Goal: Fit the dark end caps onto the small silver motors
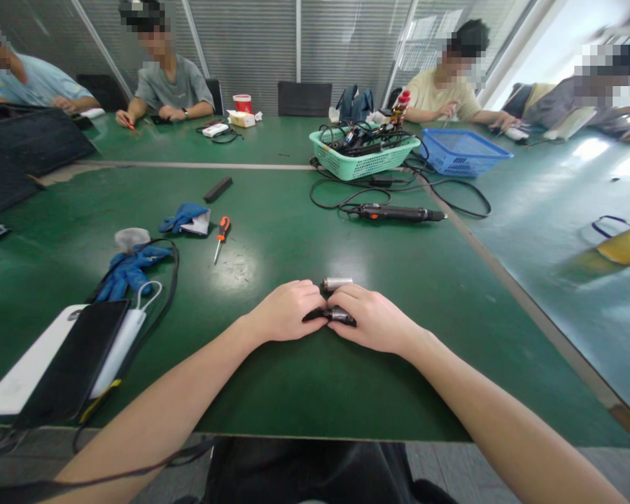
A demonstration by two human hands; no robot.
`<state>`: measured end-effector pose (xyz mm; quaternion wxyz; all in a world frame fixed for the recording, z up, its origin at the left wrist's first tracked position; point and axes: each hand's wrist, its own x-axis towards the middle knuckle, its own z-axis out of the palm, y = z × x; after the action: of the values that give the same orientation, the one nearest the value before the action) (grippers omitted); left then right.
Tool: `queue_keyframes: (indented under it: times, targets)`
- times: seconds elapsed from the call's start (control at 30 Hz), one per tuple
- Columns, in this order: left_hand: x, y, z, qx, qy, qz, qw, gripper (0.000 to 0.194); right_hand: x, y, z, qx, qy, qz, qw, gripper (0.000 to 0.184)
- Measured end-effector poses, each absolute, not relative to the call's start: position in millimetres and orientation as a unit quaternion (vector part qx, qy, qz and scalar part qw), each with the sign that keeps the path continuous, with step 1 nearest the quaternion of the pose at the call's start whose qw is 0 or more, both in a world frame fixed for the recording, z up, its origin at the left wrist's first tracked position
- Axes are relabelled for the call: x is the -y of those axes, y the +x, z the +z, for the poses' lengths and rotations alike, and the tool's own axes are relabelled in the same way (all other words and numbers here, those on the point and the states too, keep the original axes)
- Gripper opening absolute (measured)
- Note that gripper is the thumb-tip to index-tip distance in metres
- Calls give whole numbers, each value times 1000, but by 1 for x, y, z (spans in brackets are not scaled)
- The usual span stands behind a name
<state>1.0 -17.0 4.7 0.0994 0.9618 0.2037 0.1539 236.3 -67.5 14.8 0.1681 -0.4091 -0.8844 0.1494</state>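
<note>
Both hands meet low over the green table (273,392), in front of my body. My left hand (288,310) is closed around a small black part (315,315), mostly covered by the fingers. Against it, my right hand (372,318) grips a short silver-and-black cylindrical piece (341,316). The two pieces touch or join between my fingertips; I cannot tell which. Just beyond my fingers lies a loose silver metal cylinder (338,283), partly behind the right hand.
An orange-handled screwdriver (222,234), blue gloves (129,269) and a black phone (76,360) lie to the left. Ahead are a corded electric screwdriver (399,213), a green basket (346,166) of tools and a blue basket (465,152). Several people sit across the table.
</note>
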Motion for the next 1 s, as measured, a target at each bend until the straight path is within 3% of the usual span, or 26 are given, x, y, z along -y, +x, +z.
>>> queue_keyframes:
  times: [1.0]
  targets:
    - [16,2,2,-202,961,161,102,18,67,235,17,884,-405,152,178,13]
